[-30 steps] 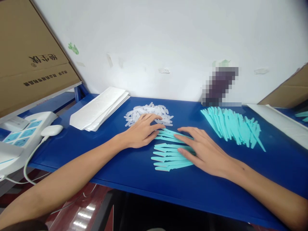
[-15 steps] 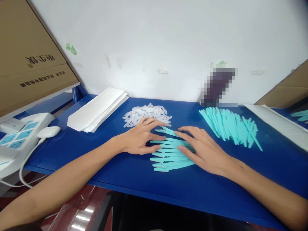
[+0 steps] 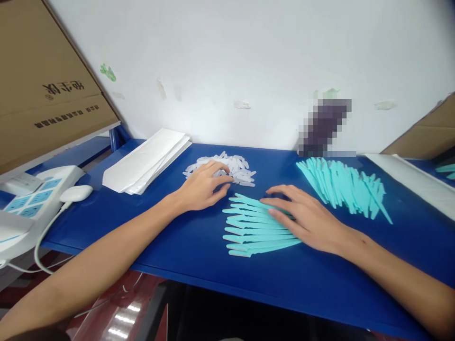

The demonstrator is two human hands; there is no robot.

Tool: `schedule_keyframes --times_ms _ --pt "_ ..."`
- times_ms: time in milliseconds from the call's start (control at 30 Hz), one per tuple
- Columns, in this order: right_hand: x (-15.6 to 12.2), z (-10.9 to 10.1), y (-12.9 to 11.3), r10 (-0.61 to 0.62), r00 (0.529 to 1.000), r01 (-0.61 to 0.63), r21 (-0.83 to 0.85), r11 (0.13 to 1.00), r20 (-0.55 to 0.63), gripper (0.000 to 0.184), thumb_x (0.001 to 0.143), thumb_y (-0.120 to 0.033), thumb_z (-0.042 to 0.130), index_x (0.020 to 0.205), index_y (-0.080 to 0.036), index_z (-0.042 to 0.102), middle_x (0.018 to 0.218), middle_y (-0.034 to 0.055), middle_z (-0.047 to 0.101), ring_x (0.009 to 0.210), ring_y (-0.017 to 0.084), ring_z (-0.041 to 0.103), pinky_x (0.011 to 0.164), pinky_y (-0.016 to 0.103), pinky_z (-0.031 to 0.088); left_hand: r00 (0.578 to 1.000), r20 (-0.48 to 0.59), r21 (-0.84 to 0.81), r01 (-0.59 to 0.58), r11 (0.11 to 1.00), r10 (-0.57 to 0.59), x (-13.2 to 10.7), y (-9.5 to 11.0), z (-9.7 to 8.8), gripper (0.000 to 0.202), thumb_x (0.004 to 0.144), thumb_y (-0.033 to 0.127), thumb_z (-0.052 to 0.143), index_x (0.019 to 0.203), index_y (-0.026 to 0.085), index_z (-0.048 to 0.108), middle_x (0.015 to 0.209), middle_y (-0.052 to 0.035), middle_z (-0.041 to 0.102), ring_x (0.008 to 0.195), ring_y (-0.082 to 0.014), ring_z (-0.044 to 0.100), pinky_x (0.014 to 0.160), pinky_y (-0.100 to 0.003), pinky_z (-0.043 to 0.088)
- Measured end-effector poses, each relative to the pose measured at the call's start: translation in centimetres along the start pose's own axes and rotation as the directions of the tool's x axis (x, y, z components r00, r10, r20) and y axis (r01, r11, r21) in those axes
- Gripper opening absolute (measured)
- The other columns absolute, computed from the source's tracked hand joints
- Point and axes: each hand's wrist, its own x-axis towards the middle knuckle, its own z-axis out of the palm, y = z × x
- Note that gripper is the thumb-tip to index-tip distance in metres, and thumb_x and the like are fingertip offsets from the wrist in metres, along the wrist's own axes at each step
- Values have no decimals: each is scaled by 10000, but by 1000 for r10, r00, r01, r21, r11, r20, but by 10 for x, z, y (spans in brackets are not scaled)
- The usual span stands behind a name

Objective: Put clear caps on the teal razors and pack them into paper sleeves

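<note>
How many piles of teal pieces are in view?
3: a row under the right hand, a larger fan back right, a few pieces at the far right edge, partly cut off.

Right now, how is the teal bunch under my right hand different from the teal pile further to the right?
The teal bunch is a small, tidy fan of pieces lying side by side; the teal pile holds many more, overlapping. Your right hand rests on the teal bunch; the teal pile is untouched. Both look like the same teal pieces on the blue table.

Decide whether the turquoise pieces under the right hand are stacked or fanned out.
Fanned out: the turquoise pieces lie side by side.
</note>
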Motion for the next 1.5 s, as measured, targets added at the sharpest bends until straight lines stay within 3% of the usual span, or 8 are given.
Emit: schedule_keyframes --times_ms 200,400,633,800,1000,1167,1333,1500 --pt "7 0 2 105 993 -106 -16 994 -45 317 1009 -417 487 934 -229 730 741 24 597 712 186 530 777 415 349 996 27 91 87 992 -89 0 -9 -4 321 995 292 463 1144 180 725 1178 -126 634 996 -258 586 805 -399 509" --pt "7 0 5 208 974 -194 145 970 -92 308 978 -447 507 876 -219 686 538 -57 421 514 126 403 768 370 398 997 38 12 64 998 -64 1 -2 7 318 1002 272 459 1192 187 699 1140 -106 644 1015 -231 599 840 -368 512" --pt "0 -9 10 395 876 -333 246 910 -276 291 947 -461 530 863 -213 658 516 -66 311 447 125 354 510 292 326 987 93 80 125 989 -133 1 1 10 398 1020 279 430 1377 176 572 1234 -137 603 1099 -270 552 927 -433 479" --pt "2 -7 15 272 872 -233 143 962 -408 249 971 -422 505 900 -215 624 892 65 606 766 198 587 659 317 441 979 171 115 94 989 -113 1 2 7 345 1034 287 422 1246 216 686 1286 -127 578 1169 -299 501 935 -454 418" --pt "2 -2 16 329 929 -286 236 929 -171 195 1042 -373 342 945 -241 447 663 -26 537 540 153 484 550 292 367 970 213 1 118 993 -115 3 4 4 272 1033 266 452 1073 201 713 1095 -65 711 1060 -246 566 878 -400 365" --pt "2 -2 15 331 939 -304 215 928 -97 241 1041 -431 359 1046 -247 514 553 -63 460 464 151 430 504 287 310 965 199 -58 188 981 -173 3 2 6 281 1028 309 465 1152 209 696 987 -65 718 964 -233 582 866 -389 379" --pt "5 1 14 295 951 -278 157 948 -97 275 1041 -417 357 988 -235 556 776 11 651 644 179 585 615 305 401 941 222 -144 292 946 -256 3 5 8 206 1002 280 512 1045 218 704 980 -50 712 991 -244 577 895 -409 402" --pt "7 3 12 277 957 -266 119 957 -85 270 1048 -398 341 1024 -234 554 872 26 682 704 188 610 628 306 412 944 187 -167 304 938 -273 4 12 10 187 1012 297 513 1002 207 676 996 -37 712 990 -235 567 881 -413 380"
